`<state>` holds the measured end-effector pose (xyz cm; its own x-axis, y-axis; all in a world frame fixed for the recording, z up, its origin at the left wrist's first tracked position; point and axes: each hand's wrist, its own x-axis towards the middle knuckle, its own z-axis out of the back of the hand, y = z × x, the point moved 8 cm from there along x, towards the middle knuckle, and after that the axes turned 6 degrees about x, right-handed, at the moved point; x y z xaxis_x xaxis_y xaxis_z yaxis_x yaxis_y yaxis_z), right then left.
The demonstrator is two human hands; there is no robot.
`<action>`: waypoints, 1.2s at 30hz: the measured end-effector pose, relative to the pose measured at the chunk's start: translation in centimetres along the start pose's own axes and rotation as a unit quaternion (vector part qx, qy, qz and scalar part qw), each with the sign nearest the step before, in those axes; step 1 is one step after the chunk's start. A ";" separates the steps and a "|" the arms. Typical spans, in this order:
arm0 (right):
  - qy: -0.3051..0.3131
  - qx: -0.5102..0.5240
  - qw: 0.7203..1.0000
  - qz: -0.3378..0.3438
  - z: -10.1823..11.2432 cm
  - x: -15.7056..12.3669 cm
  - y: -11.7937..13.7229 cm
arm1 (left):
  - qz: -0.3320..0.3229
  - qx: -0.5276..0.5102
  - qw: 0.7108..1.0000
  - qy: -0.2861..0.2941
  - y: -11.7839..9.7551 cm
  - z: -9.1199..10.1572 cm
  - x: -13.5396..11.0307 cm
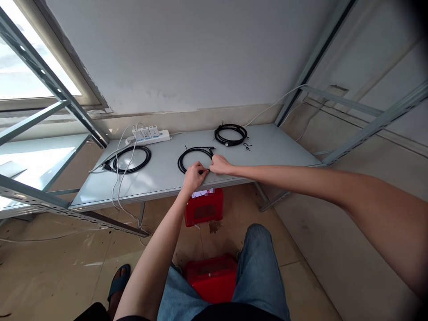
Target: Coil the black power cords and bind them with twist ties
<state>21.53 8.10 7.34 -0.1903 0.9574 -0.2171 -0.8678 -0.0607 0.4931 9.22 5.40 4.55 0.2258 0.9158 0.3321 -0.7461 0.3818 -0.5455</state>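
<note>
A coiled black cable (190,151) lies at the middle of the grey shelf (167,178), near its front edge. My left hand (194,177) is closed at the front of this coil, its fingers pinching a dark bit of the cable. Close beside it, my right hand (220,165) is closed at the coil's right side. A thin dark tie seems to run between the fingertips, too small to make out for certain. Further back and right rests a second coil of black cable (230,134), bound with twist ties. Loose black twist ties (247,146) lie just in front of it.
At the left is another black cable coil (132,159), crossed by white cords (121,183). A white power strip (152,136) stands behind it. Metal uprights (302,67) frame the shelf. Red stools (204,209) are below, and a person's sandalled foot (119,281) shows at lower left.
</note>
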 end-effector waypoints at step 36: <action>-0.241 0.096 0.960 0.104 2.0 -1.7 -11.8 | -0.075 0.345 0.935 -0.031 -5.8 4.5 11.8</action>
<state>33.04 7.76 3.54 -0.0763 0.9524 0.2951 -0.7242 -0.2563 0.6402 13.36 13.48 15.09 0.3400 0.8414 0.4201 -0.9402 0.3147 0.1306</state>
